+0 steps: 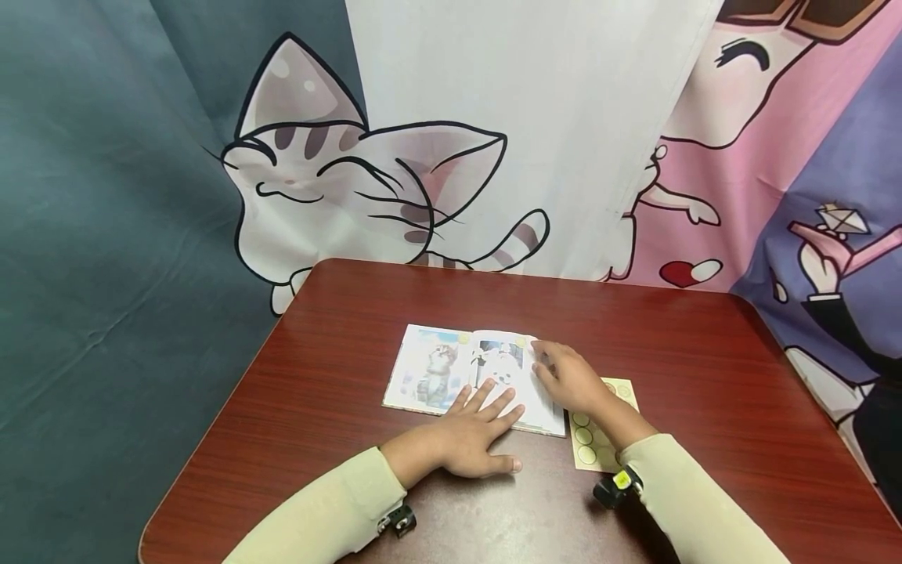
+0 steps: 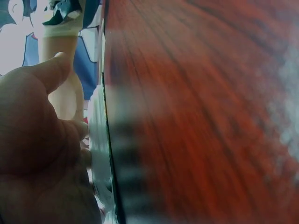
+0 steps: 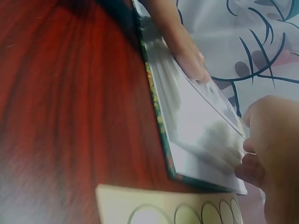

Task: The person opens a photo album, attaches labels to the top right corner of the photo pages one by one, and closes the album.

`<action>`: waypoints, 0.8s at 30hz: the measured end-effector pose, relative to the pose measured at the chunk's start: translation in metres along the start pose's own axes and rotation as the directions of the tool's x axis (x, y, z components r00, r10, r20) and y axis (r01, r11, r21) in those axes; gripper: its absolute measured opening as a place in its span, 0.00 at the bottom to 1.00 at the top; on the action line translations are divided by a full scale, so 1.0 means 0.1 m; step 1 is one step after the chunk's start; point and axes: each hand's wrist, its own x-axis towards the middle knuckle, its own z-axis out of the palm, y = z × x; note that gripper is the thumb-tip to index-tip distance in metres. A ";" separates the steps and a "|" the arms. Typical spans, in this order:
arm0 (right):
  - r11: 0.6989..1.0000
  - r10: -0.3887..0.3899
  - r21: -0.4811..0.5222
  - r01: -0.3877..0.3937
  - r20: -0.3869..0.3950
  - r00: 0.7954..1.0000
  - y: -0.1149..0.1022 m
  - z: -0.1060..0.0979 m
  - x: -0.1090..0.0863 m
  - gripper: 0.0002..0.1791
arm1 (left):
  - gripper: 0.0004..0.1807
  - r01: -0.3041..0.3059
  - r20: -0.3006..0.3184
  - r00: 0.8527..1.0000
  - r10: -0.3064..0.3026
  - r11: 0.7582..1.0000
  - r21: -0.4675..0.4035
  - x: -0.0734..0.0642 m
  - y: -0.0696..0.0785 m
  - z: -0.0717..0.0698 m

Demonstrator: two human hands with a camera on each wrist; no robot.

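An open picture book [image 1: 461,356] lies on the table, with a kitten picture on its left page and a black-and-white animal picture on its right page. My left hand [image 1: 479,435] rests across the book's lower edge, fingers straight and spread over the pages. At the upper right edge of the book, my right hand [image 1: 567,380] pinches the edge of a page [image 3: 205,112] between curled fingers. Fanned page edges show above the dark, patterned cover [image 3: 159,119] in the right wrist view. Partly under my right forearm lies a pale yellow sheet of round stickers [image 1: 586,454].
The dark red wooden table [image 1: 317,439] spreads around the book on all sides. Behind it hangs a cloth backdrop [image 1: 578,102] with cartoon cats. Small black cameras are strapped at both wrists, the left one [image 1: 402,521] low over the table.
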 end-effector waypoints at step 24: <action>0.972 -0.199 -0.084 0.218 0.187 0.962 -0.11 -0.02 -0.57 0.27 | 0.47 -0.002 -0.005 1.000 0.002 1.000 0.020 -0.01 -0.01 0.00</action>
